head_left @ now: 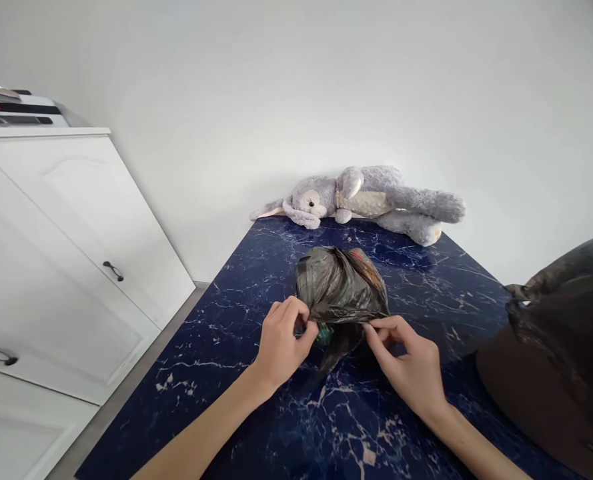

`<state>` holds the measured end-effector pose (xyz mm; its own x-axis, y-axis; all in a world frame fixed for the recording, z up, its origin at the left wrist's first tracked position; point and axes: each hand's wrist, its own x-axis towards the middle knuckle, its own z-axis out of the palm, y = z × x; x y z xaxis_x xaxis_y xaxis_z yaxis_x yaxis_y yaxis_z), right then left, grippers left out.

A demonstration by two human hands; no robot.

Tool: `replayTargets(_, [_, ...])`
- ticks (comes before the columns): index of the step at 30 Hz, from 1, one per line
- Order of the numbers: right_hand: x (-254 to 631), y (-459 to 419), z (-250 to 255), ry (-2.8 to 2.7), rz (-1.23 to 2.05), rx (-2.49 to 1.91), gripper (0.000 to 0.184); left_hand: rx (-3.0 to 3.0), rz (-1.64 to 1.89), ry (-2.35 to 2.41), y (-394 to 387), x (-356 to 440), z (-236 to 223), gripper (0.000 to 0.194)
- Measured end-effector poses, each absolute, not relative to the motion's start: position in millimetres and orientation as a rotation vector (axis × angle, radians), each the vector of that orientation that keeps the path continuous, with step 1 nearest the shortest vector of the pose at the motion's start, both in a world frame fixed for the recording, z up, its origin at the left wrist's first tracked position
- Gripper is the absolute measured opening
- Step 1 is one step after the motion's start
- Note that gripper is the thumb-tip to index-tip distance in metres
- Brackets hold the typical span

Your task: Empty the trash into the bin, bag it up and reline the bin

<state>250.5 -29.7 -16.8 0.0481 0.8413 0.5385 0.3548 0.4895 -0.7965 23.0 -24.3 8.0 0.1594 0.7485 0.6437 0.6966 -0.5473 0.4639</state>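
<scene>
A black, thin plastic bag (341, 283) lies on the dark blue marbled table, bulging with contents that show faintly through it. Reddish and yellowish colours come through at its upper right. My left hand (285, 340) pinches the near left edge of the bag between thumb and fingers. At the near right edge, my right hand (407, 357) pinches the plastic the same way. Between the hands a loose dark flap (343, 343) hangs toward me, with a bit of green beside it. What is inside the bag cannot be made out.
A grey plush bunny (366, 193) lies on its side along the far edge of the table (216, 347), against the white wall. On the right stands a brown bin (521, 393) lined with a black bag. White cabinets (76, 253) with dark handles stand at left.
</scene>
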Motion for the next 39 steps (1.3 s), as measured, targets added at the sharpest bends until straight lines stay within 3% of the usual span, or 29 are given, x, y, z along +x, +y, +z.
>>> replayTargets(7, [248,-31,-11,-1.672,0.415,-0.994,0.008,2.054,1.441,1.207,-31,27,20,0.023])
replayTargets(12, [249,-33,-1,-1.657,0.42,-0.945,0.01,2.131,1.342,1.19,-33,31,15,0.008])
replayTargets(16, [245,-46,6,-1.65,0.404,-0.898,0.012,2.309,1.262,1.297,-34,33,5,0.036])
replayTargets(18, [239,-55,9,-1.683,0.391,-0.835,0.012,2.345,1.259,1.391,-33,33,0,0.041])
replayTargets(24, [225,-71,10,-1.769,0.389,-0.679,0.015,2.377,1.267,1.608,-28,30,-10,0.029])
replayTargets(30, [230,-55,8,-1.642,0.366,-0.859,0.01,2.441,1.324,1.572,-29,29,-1,0.024])
replayTargets(39, [245,-40,3,-1.446,0.649,-0.978,0.011,2.306,1.449,1.419,-26,18,5,0.009])
